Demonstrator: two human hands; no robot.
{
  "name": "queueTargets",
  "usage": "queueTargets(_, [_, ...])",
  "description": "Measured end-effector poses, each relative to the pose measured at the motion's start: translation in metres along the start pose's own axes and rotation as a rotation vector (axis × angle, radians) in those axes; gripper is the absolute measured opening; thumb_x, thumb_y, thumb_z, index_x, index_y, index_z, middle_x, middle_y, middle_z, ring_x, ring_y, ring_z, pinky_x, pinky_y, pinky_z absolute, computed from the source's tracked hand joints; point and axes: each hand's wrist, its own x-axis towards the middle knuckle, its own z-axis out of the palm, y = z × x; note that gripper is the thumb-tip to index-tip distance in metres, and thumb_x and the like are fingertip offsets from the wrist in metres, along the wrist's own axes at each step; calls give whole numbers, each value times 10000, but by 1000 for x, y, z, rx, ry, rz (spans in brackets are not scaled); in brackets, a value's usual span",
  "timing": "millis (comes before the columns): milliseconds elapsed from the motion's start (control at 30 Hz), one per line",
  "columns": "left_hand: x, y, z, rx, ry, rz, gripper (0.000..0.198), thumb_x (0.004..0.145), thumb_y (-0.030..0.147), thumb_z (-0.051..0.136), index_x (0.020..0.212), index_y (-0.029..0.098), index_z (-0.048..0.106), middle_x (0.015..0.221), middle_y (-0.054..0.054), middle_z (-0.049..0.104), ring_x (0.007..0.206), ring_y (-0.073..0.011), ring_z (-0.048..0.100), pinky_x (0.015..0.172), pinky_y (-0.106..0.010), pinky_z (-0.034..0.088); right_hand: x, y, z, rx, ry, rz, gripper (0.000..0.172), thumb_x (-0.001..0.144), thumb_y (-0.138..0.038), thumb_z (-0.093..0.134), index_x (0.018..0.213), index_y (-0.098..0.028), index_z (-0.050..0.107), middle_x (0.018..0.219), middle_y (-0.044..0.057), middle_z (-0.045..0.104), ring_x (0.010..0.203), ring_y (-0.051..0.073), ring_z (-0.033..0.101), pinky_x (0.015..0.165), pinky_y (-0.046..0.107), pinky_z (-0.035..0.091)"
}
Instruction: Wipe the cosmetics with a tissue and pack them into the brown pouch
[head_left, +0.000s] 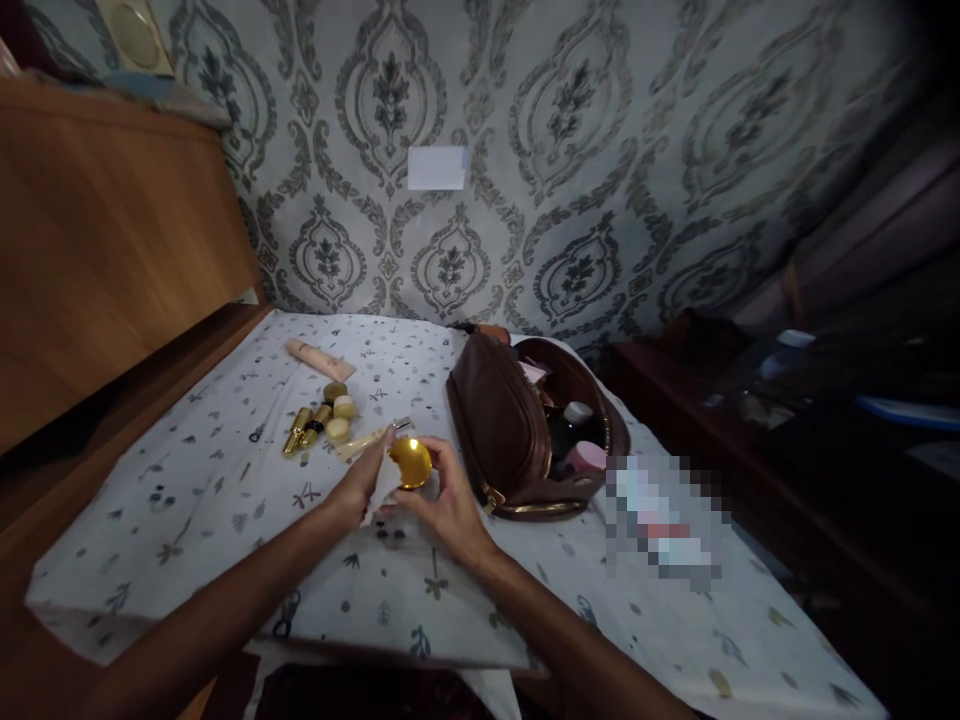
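Note:
My right hand has its fingers wrapped round a round jar with a shiny gold lid. A white tissue is pinched in my left hand and pressed to the jar's left side. Just behind my hands lies a slim cream tube. Left of it stand small cream jars and a gold-capped jar, beside small gold bottles lying on their sides. To the right, an unzipped brown toiletry bag holds a pink-lidded container and other items.
A pale peach tube lies toward the back left of the patterned white cloth. A blurred-out item lies right of the bag. A wooden cabinet borders the left side, and a patterned wall rises behind.

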Motion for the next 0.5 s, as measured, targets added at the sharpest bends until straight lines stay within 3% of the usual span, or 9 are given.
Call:
queueTargets(133, [0,1,2,-46,-1,-119,551,706,725,644,693,180,569,475,32,489,343,-91,397,301,-206,251,-3,-5,2,-161,21,-96,546,711,-321,823,1172,-237,543,1275,95,579,1229,269,524,1037,429,422])
queueTargets(267, [-2,-2,-1,-48,5,-109,528,620,713,727,653,206,584,502,21,549,467,-143,550,391,-239,433,-4,-18,-3,-375,-11,-207,612,671,-301,862,1205,-249,568,1144,78,620,1105,271,562,948,418,475])
queueTargets(333, [0,-8,-5,-65,35,-30,506,565,708,770,696,233,652,632,4,657,647,-192,651,555,-293,548,-2,-25,-8,-438,-70,-266,663,693,-329,850,1278,-265,546,1114,62,635,1053,252,575,917,392,487])
queueTargets(367, [1,-12,-7,-65,6,39,488,622,731,720,740,258,687,737,-3,702,785,-225,682,671,-337,578,-1,-28,-11,-453,-100,-300,673,699,-354,845,1294,-270,540,1132,60,638,1052,243,575,916,379,488])
queueTargets(433, [4,-19,-8,-10,-37,95,558,685,834,558,725,299,711,748,-9,700,899,-278,676,746,-413,582,1,-33,-18,-458,-146,-364,643,703,-407,837,1266,-272,558,1155,56,646,1054,229,580,922,355,487])
queueTargets(500, [6,-22,-5,147,-104,143,551,800,778,482,886,293,729,865,-32,710,959,-283,662,792,-457,576,1,-37,-25,-449,-179,-402,595,701,-456,825,1207,-260,581,1137,56,662,1038,219,593,931,342,484])
